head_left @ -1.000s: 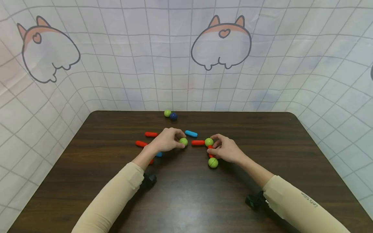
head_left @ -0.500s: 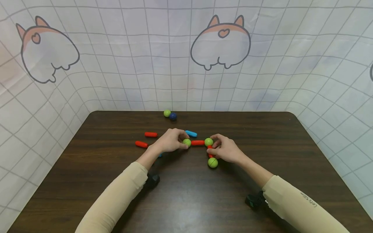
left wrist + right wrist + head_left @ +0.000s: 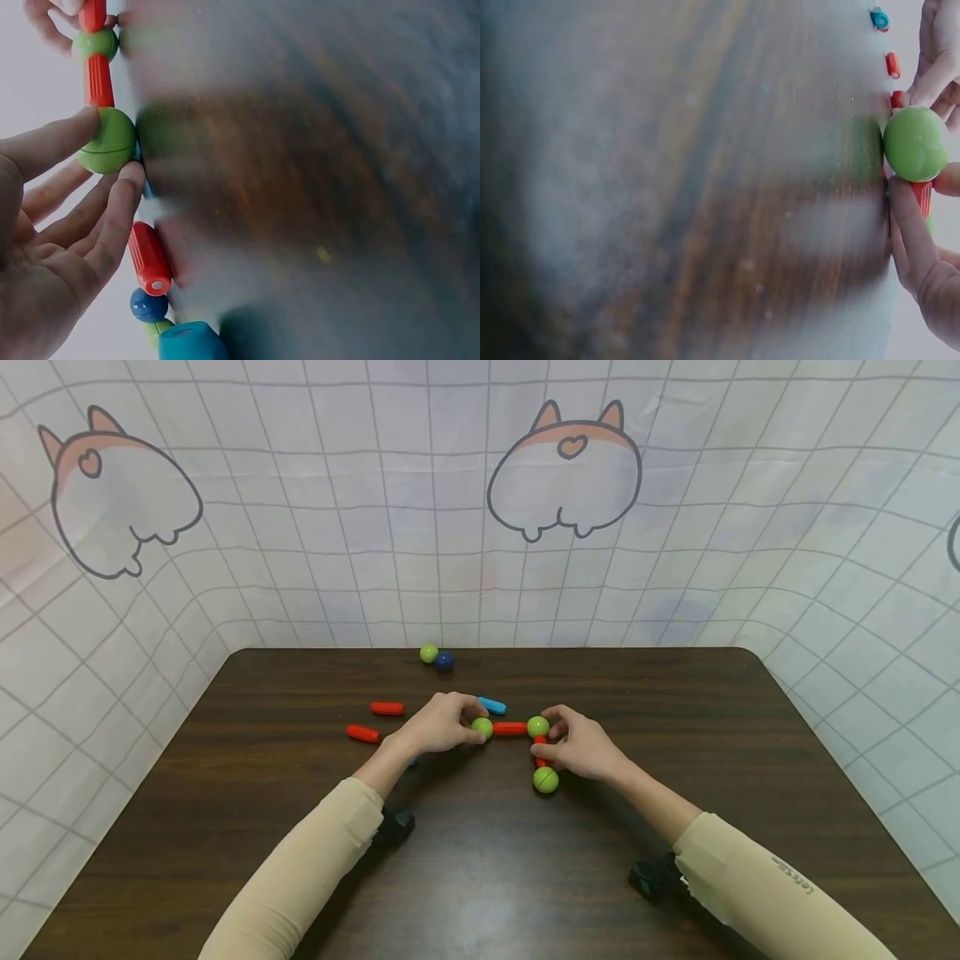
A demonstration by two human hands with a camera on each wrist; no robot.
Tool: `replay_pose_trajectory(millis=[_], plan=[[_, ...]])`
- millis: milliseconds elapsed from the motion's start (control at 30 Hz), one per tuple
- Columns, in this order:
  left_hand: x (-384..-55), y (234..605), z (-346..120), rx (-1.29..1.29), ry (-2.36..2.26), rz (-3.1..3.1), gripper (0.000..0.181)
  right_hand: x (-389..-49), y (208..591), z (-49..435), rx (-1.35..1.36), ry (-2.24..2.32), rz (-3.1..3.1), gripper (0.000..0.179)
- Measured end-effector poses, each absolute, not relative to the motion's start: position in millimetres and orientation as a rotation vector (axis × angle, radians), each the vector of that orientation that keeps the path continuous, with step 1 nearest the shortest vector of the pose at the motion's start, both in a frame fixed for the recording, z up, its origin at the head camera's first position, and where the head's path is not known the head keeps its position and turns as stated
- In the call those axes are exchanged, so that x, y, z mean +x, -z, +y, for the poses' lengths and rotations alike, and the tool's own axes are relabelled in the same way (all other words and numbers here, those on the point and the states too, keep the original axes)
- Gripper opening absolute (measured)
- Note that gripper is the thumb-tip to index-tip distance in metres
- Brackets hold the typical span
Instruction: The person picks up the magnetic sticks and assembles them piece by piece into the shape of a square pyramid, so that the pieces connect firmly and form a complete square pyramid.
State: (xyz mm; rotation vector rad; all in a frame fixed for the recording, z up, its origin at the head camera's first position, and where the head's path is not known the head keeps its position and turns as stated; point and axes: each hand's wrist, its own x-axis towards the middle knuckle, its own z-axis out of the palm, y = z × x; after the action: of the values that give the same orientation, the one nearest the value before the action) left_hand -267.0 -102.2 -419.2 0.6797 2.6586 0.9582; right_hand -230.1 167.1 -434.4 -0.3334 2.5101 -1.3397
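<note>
My left hand (image 3: 442, 722) pinches a green ball (image 3: 111, 142) between thumb and fingers. That ball touches the left end of a red grooved rod (image 3: 511, 728), whose other end meets a second green ball (image 3: 537, 727). From there another red rod (image 3: 540, 750) runs toward me to a third green ball (image 3: 546, 780). My right hand (image 3: 588, 747) pinches this nearer rod from the right side; in the right wrist view a green ball (image 3: 915, 144) hides part of it. How deep the rods sit in the balls is hidden.
Two red rods (image 3: 387, 708) lie left of my left hand, and a light blue rod (image 3: 492, 706) just behind it. Another blue piece (image 3: 412, 762) is mostly covered by the left wrist. A loose green ball (image 3: 429, 653) and a navy ball (image 3: 445, 662) sit at the table's back edge.
My left hand has moved slightly right with its green ball, closing the gap to the red rod's end. The right hand has stayed on its rod.
</note>
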Motion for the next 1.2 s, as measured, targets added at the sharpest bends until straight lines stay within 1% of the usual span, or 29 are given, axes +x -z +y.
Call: replay_pose_trajectory(millis=[300,600,833,1200], plan=[[-265,416,-101,0.665,-0.951,2.659,0.037,-234,431,169,-0.355,1.324,2.481,0.061],[-265,415,-102,0.665,-0.928,2.66,0.038,-245,424,166,-0.402,1.21,2.572,0.05],[-263,413,-106,0.658,-0.966,2.661,0.039,-249,425,166,-0.433,1.185,2.581,0.038],[-260,408,-120,0.613,-1.031,2.711,0.037,-245,424,172,-0.426,1.174,2.595,0.038]])
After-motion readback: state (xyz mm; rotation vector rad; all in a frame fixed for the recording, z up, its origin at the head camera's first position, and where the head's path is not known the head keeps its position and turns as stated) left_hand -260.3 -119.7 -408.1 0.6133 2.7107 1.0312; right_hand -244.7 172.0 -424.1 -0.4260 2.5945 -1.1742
